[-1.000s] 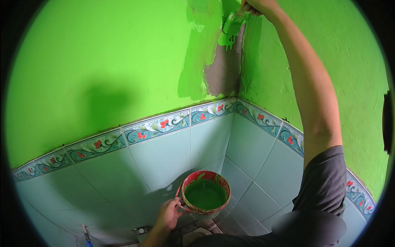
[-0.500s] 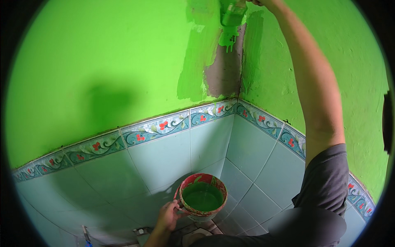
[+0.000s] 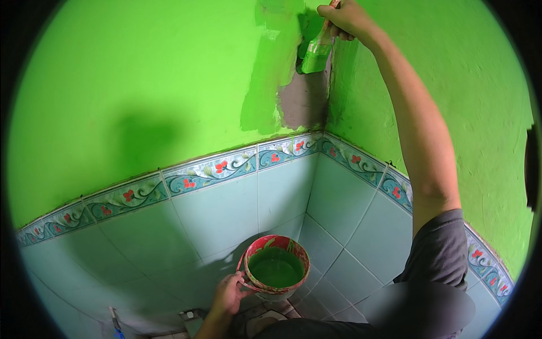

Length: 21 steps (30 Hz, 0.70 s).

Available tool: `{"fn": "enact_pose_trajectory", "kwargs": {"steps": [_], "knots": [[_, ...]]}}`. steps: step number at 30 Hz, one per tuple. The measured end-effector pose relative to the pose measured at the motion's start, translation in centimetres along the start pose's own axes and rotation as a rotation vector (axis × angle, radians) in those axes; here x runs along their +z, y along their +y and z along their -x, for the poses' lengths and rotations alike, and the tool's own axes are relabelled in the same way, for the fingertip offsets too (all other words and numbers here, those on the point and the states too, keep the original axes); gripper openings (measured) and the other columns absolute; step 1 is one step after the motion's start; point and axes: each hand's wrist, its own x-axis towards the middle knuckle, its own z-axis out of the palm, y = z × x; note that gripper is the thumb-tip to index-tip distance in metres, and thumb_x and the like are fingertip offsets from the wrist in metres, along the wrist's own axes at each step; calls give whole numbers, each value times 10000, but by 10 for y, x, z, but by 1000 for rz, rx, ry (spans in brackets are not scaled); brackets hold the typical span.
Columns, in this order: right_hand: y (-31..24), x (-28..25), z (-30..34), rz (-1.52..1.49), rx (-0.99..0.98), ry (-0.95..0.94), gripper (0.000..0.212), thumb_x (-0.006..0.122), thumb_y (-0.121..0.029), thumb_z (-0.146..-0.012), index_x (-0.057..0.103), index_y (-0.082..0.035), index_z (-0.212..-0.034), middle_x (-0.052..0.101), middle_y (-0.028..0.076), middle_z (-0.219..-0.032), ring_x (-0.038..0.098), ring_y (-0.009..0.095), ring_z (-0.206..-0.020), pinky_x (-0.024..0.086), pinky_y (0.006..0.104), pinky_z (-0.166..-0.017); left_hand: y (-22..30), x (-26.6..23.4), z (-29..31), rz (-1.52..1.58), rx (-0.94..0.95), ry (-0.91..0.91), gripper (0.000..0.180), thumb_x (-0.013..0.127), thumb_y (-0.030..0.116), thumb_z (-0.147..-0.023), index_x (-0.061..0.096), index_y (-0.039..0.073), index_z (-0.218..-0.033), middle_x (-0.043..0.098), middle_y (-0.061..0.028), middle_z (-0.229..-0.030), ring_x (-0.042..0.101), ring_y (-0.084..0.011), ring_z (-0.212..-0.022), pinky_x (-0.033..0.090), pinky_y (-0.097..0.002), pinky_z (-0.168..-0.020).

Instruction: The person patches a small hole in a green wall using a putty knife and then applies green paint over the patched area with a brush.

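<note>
A paintbrush (image 3: 317,55), its bristles coated in green, is gripped by the handle in my right hand (image 3: 347,20), raised high near the corner. Its bristles point down against or just in front of a bare grey-brown patch (image 3: 305,99) of the left wall. Lower down, the fingers of my left hand (image 3: 230,292) close on the rim and handle of a red-rimmed bucket (image 3: 301,248). Green paint (image 3: 276,268) fills part of the bucket, and smears cover its inner wall. Darker wet green strokes (image 3: 261,96) lie beside the bare patch.
Bright green walls meet in the corner above a floral tile border (image 3: 210,171). Pale blue-green tiles (image 3: 223,209) run below it. At the lower left is a small tap-like fitting (image 3: 116,323) with a blue part. A dark object (image 3: 531,168) shows at the right edge.
My right hand has brought the paintbrush down along the corner. The paint blob and drips seen on the bare patch are now behind the brush or spread. My left hand still holds the bucket.
</note>
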Motion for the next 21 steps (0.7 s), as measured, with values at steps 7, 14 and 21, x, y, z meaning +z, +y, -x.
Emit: {"fn": "enact_pose_trajectory", "kwargs": {"steps": [7, 14, 21], "knots": [[-10, 5, 16, -28, -13, 8, 313, 587, -238, -927, 620, -19, -705, 616, 75, -630, 542, 154, -524, 460, 318, -513, 1, 0, 1, -20, 4, 10, 210, 509, 166, -970, 486, 80, -780, 583, -117, -1156, 571, -262, -1087, 556, -588, -817], [32, -7, 105, -147, 52, -252, 320, 589, -321, -891, 656, -27, -783, 597, 46, -585, 579, 116, -487, 474, 269, -431, -8, 14, -7, -68, 9, -25, 228, 497, 153, -970, 514, 73, -757, 562, -145, -1211, 575, -328, -1109, 522, -614, -867], [76, 127, 313, -133, 75, -906, 260, 639, -265, -877, 695, -26, -961, 700, 115, -756, 665, 214, -623, 542, 347, -628, -8, 15, -6, -78, 38, -29, 181, 521, 150, -975, 582, 72, -823, 622, -103, -1132, 595, -268, -1088, 535, -578, -870]]}}
